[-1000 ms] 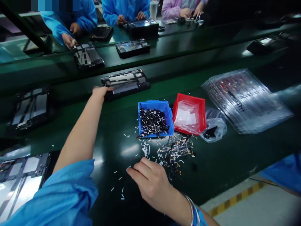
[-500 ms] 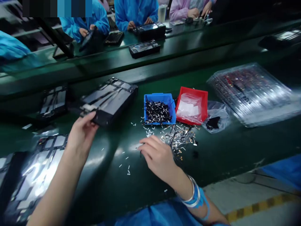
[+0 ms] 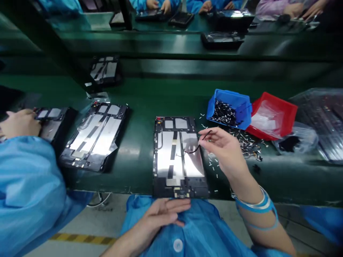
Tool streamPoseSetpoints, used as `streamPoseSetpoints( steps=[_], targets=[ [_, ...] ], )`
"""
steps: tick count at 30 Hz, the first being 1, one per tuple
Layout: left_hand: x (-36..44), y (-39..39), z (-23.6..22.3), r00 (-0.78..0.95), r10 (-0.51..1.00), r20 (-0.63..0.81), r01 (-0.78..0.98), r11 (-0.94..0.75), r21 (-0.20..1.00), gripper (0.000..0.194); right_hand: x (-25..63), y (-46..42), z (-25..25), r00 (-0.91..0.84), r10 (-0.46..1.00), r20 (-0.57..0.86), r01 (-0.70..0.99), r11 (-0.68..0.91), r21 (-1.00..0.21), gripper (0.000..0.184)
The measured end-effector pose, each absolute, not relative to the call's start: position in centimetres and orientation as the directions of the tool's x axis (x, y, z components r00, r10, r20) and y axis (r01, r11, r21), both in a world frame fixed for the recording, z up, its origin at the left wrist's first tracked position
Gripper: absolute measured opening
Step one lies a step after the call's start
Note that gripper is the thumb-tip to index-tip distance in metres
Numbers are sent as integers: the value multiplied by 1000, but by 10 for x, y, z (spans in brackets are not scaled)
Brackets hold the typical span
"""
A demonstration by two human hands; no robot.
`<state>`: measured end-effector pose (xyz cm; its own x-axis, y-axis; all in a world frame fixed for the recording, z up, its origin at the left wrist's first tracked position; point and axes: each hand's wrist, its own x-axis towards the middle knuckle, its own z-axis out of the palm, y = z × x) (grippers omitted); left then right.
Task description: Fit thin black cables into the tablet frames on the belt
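Observation:
An opened tablet, with silver battery panels and black strips inside, lies in front of me at the table's near edge. My left hand is at its near end, palm inward, with fingers stretched out; whether they touch the tablet I cannot tell. Over the tablet's right side, my right hand pinches a thin black cable between thumb and fingers, its free end hanging above the battery. A blue bin of small black cables stands beyond that hand, with a pile of loose cables near it.
A red bin holds clear plastic bags. Clear trays are stacked at right. More opened tablets lie at left, where a co-worker's hand touches one. A dark post slants across the upper left. White slips dot the table.
My left hand has let go of a tablet, which now lies in front of me, and has drawn back to its near end. My right hand has come over the tablet with the cable.

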<state>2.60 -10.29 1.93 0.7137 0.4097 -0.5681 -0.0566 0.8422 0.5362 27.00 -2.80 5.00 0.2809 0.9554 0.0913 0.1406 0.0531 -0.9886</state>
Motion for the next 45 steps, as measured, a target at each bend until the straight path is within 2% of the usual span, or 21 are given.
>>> streamPoseSetpoints(
  steps=[2,4,6,8,10,11,13,15,20,28,35,39,45],
  targets=[
    [16,-97,24,838,279,-468,96,770,631,44,255,-21,53,139,990,-19,92,-32,-995,19],
    [7,-84,32,911,232,-340,155,571,806,35,239,-13,54,35,993,-111,81,-114,-990,17],
    [-1,-68,40,905,377,-195,81,297,952,21,224,-4,52,-14,985,-173,94,-170,-981,15],
    [-7,-49,43,764,645,-28,90,-63,994,22,213,3,48,-16,981,-195,106,-192,-976,15],
    [-12,-29,39,591,785,185,286,-419,862,23,206,8,42,9,980,-197,122,-197,-973,15],
    [-13,-20,35,551,790,271,394,-532,749,21,205,10,39,21,981,-195,133,-196,-972,15],
    [-16,-6,26,559,744,365,509,-656,558,12,204,13,35,30,982,-185,169,-187,-968,14],
    [-17,2,17,614,688,388,520,-722,457,21,205,17,34,13,985,-173,225,-172,-959,13],
    [-20,5,6,756,564,331,479,-822,308,47,207,25,35,-36,987,-159,361,-135,-923,12],
    [-18,6,6,783,513,352,472,-858,202,47,205,26,38,-26,991,-133,445,-107,-889,13],
    [-15,6,6,764,527,371,491,-849,196,43,209,24,38,12,993,-119,423,-113,-899,5],
    [-13,5,6,745,549,380,489,-836,250,42,212,27,43,13,989,-149,465,-138,-875,8],
    [-7,4,10,737,572,360,525,-820,227,37,216,34,45,-44,984,-173,524,-125,-842,10]
  ],
)
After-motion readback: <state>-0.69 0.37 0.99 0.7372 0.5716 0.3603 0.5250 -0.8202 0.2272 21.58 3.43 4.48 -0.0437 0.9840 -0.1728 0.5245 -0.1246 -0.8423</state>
